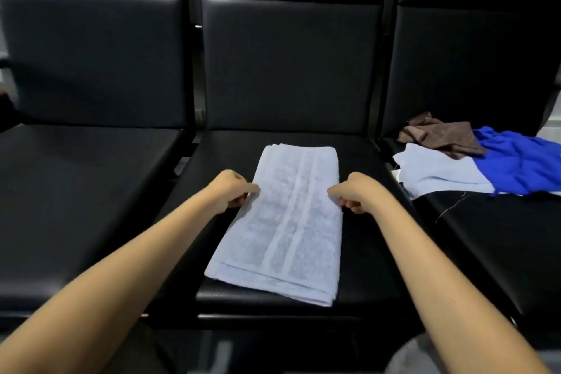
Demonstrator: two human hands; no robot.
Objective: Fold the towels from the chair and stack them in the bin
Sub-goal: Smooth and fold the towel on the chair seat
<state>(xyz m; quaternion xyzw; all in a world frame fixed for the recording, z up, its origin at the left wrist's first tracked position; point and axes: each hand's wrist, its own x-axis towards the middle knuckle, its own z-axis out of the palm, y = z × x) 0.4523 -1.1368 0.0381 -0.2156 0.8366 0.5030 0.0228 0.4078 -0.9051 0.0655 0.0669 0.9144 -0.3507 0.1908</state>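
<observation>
Both hands pinch a folded pale blue towel (280, 222) at mid-length, left hand (232, 191) on its left edge, right hand (355, 193) on its right; it lies along the middle chair seat (370, 252). Brown (440, 133), white (437, 170) and blue (516, 161) towels are heaped on the right-hand seat.

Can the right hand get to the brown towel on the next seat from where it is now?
Probably yes. The right hand is pinching the light blue towel's edge, so it must let go first. The brown towel lies uncovered on top of the pile on the right seat, with nothing between.
</observation>
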